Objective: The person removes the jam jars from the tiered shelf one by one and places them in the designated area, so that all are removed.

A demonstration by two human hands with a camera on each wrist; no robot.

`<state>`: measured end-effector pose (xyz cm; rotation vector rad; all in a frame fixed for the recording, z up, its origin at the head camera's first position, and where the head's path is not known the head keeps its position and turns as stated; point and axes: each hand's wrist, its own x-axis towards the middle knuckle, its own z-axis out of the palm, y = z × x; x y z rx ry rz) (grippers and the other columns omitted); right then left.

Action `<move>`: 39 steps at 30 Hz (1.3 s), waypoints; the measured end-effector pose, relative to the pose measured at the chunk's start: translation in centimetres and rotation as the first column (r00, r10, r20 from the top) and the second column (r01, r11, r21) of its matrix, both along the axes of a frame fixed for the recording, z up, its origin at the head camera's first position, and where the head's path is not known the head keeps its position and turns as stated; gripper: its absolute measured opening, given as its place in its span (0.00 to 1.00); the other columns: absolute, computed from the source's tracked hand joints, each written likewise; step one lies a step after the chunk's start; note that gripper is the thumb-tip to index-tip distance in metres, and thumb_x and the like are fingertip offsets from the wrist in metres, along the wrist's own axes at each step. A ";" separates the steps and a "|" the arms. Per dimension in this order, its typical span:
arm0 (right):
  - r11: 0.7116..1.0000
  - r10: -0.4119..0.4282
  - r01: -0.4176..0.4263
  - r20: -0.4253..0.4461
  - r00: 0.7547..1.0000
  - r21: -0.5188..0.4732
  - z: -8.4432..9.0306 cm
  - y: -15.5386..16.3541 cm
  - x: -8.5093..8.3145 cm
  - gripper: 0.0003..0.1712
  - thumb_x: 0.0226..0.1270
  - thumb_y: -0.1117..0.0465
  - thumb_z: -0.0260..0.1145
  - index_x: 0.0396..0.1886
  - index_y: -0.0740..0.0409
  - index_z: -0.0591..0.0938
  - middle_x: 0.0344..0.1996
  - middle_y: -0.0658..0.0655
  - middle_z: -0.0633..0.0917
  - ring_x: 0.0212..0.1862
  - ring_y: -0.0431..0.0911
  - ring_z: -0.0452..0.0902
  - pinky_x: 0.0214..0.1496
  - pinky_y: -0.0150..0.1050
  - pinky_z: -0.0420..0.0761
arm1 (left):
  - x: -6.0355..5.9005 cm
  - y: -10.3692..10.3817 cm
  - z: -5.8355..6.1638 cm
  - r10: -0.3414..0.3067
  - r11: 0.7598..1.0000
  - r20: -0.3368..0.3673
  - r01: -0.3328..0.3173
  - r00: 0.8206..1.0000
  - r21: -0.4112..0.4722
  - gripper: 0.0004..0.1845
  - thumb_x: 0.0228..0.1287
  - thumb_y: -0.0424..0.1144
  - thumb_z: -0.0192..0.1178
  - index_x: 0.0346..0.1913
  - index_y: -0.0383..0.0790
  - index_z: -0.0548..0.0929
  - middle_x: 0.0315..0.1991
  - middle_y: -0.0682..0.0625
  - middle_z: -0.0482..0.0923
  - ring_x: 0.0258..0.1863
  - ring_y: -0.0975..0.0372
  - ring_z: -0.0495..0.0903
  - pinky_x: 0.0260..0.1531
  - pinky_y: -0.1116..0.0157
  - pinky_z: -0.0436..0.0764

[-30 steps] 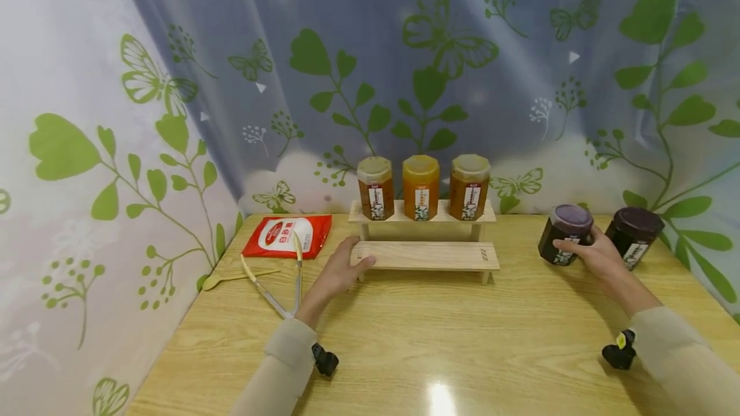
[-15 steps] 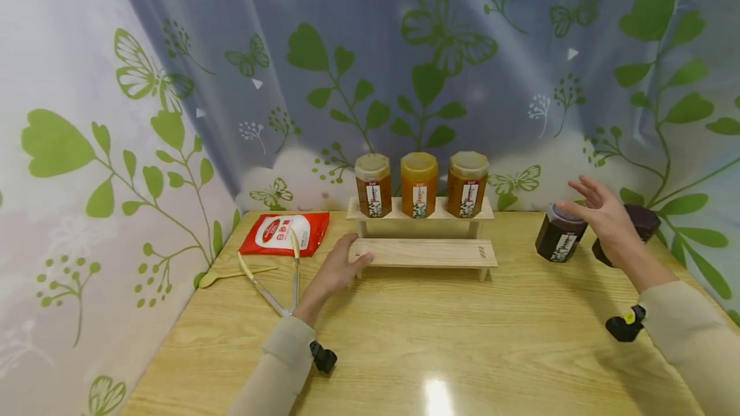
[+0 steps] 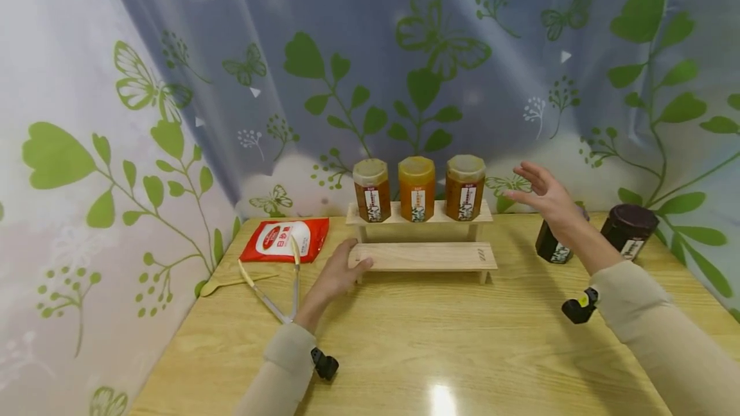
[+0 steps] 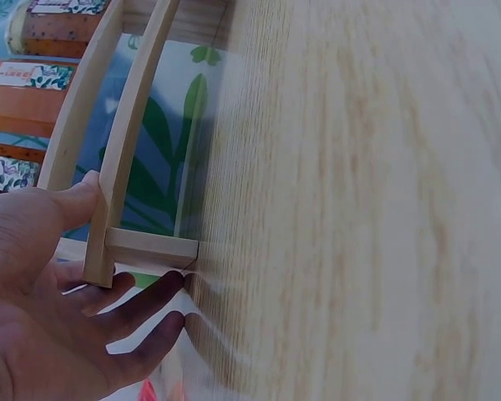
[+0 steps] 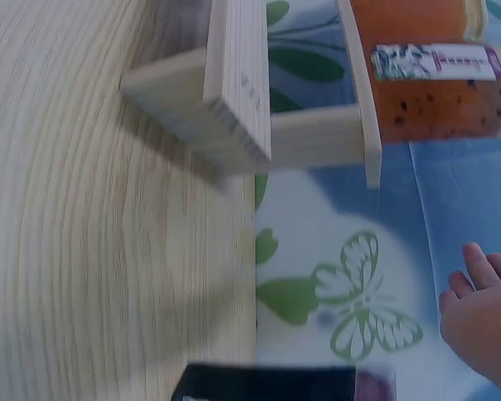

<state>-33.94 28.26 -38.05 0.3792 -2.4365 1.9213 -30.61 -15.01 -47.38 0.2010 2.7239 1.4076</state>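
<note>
A two-step wooden rack (image 3: 428,256) stands on the table. My left hand (image 3: 336,269) holds the left end of its lower step, the thumb on top and fingers below the board in the left wrist view. On the upper step sit an amber jar (image 3: 372,195), an orange jar (image 3: 417,192) and another amber jar (image 3: 465,192), side by side. My right hand (image 3: 552,205) hovers in the air with spread fingers, holding nothing, right of the rack. Behind its wrist, a dark jar (image 3: 546,244) with a purple lid is partly hidden.
A second dark jar (image 3: 629,228) stands farther right. At the left lie a red-and-white packet (image 3: 283,241), tongs (image 3: 263,297) resting partly over it, and a wooden spoon (image 3: 216,284). A patterned curtain (image 3: 347,82) closes off the back of the table (image 3: 405,339).
My right hand has let go of the nearer dark jar, risen and moved left towards the rack. That jar stands on the table. The left hand stays on the rack.
</note>
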 end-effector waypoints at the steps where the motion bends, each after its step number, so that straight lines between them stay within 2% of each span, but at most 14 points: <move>1: 1.000 0.012 -0.012 0.003 1.000 -0.005 0.0 -0.4 -0.1 0.52 0.78 0.58 0.65 0.87 0.50 0.42 0.85 0.61 0.48 0.84 0.61 0.29 0.80 0.69 0.37 | 0.1 0.0 0.0 0.000 1.000 0.001 0.000 1.000 0.002 0.39 0.77 0.49 0.61 0.80 0.33 0.59 0.80 0.35 0.57 0.79 0.41 0.55 0.77 0.42 0.56; 8: 0.998 0.064 -0.064 0.005 0.998 0.000 0.1 -3.4 -0.9 0.51 0.77 0.59 0.66 0.86 0.55 0.44 0.84 0.64 0.51 0.83 0.64 0.36 0.81 0.67 0.43 | 0.5 -0.3 0.1 0.004 1.000 -0.010 -0.004 1.000 0.008 0.39 0.77 0.49 0.61 0.79 0.31 0.60 0.79 0.33 0.57 0.79 0.40 0.56 0.77 0.41 0.58; 15: 0.997 0.080 -0.080 0.001 0.997 -0.003 0.2 -6.0 -1.3 0.51 0.75 0.58 0.68 0.86 0.54 0.47 0.83 0.64 0.53 0.82 0.65 0.45 0.79 0.67 0.50 | 0.4 -0.5 0.1 0.000 1.000 -0.011 0.000 1.000 0.002 0.39 0.77 0.49 0.61 0.79 0.31 0.59 0.79 0.33 0.57 0.79 0.41 0.56 0.77 0.42 0.57; 18: 0.998 0.067 -0.067 -0.004 0.998 -0.013 0.0 -7.1 -1.5 0.50 0.74 0.58 0.69 0.85 0.56 0.50 0.79 0.65 0.60 0.79 0.62 0.55 0.77 0.63 0.59 | 0.4 -0.6 0.1 -0.001 1.000 -0.010 0.001 1.000 0.002 0.39 0.78 0.48 0.61 0.79 0.31 0.59 0.79 0.33 0.57 0.79 0.40 0.56 0.76 0.41 0.58; 22: 1.000 0.018 -0.018 -0.004 1.000 -0.006 -0.5 -8.6 -1.6 0.50 0.72 0.54 0.72 0.83 0.56 0.52 0.73 0.66 0.66 0.72 0.60 0.65 0.69 0.57 0.70 | 0.5 -0.6 0.0 0.001 1.000 -0.005 -0.001 1.000 0.009 0.39 0.77 0.48 0.61 0.80 0.31 0.59 0.79 0.33 0.57 0.79 0.40 0.56 0.76 0.41 0.58; 31: 0.990 -0.140 0.140 -0.033 0.990 0.013 -1.0 -10.2 -1.5 0.54 0.68 0.54 0.75 0.83 0.53 0.52 0.74 0.66 0.66 0.73 0.63 0.64 0.72 0.63 0.69 | 0.3 -0.6 0.1 0.000 1.000 -0.005 0.000 1.000 0.023 0.39 0.77 0.49 0.61 0.80 0.33 0.59 0.80 0.34 0.57 0.79 0.41 0.56 0.77 0.41 0.58; 39: 0.986 -0.134 0.138 -0.056 0.989 0.089 -1.0 -9.4 -1.2 0.57 0.67 0.52 0.76 0.84 0.52 0.50 0.74 0.67 0.66 0.74 0.65 0.63 0.71 0.66 0.69 | 0.0 -0.3 -0.2 -0.006 1.000 -0.008 0.007 1.000 0.027 0.39 0.77 0.49 0.61 0.79 0.32 0.60 0.79 0.34 0.58 0.79 0.41 0.56 0.77 0.41 0.57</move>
